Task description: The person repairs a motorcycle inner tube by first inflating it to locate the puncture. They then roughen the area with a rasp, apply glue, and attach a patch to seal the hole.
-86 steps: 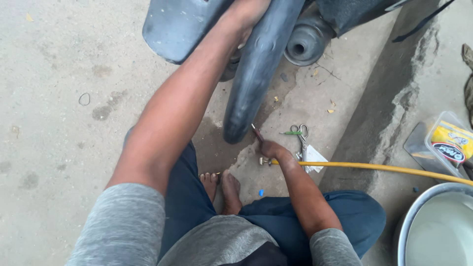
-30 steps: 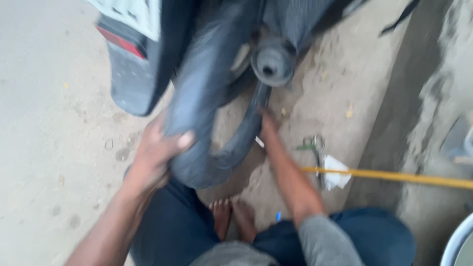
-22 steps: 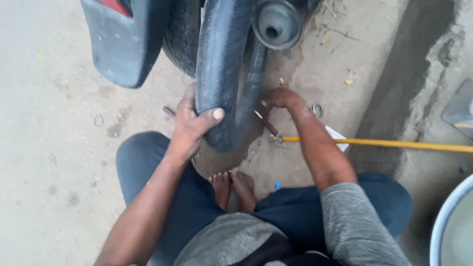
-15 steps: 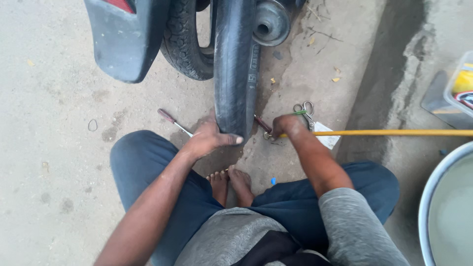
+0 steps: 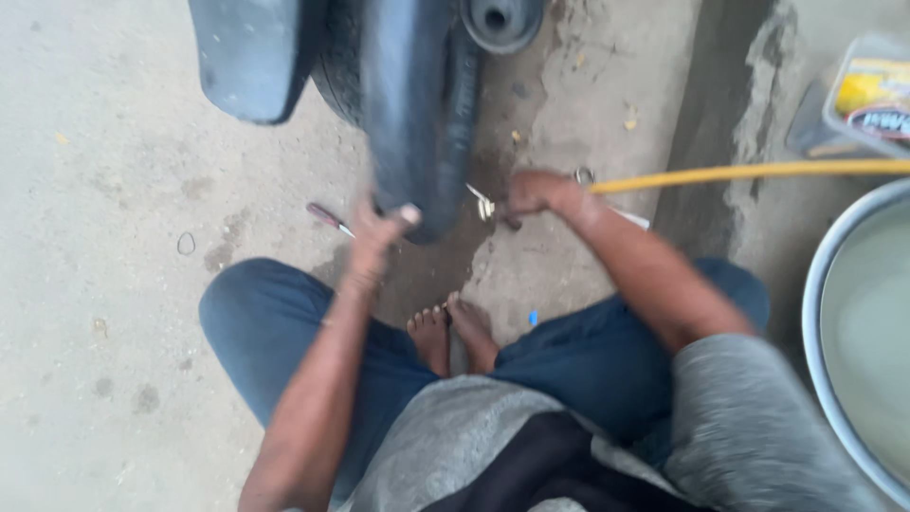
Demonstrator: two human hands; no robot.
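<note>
I squat on a concrete floor in front of a black tyre tube [image 5: 417,104] that hangs down from a scooter wheel. My left hand [image 5: 379,232] grips the tube's lower end, thumb on its front. My right hand [image 5: 536,192] is closed on the end of a yellow air hose [image 5: 758,172], with its metal nozzle [image 5: 483,202] close to the tube's right side. The picture is blurred, so whether nozzle and tube touch cannot be told.
A screwdriver [image 5: 329,219] lies on the floor left of the tube. A dark mudguard [image 5: 251,57] hangs at the upper left. A metal basin of water [image 5: 858,332] stands at the right, with a plastic box [image 5: 867,95] behind it. My bare feet [image 5: 453,332] are below the tube.
My left hand slid down from the top of the tube to its lower end. My right hand stayed at the hose nozzle beside the tube. The view shifted.
</note>
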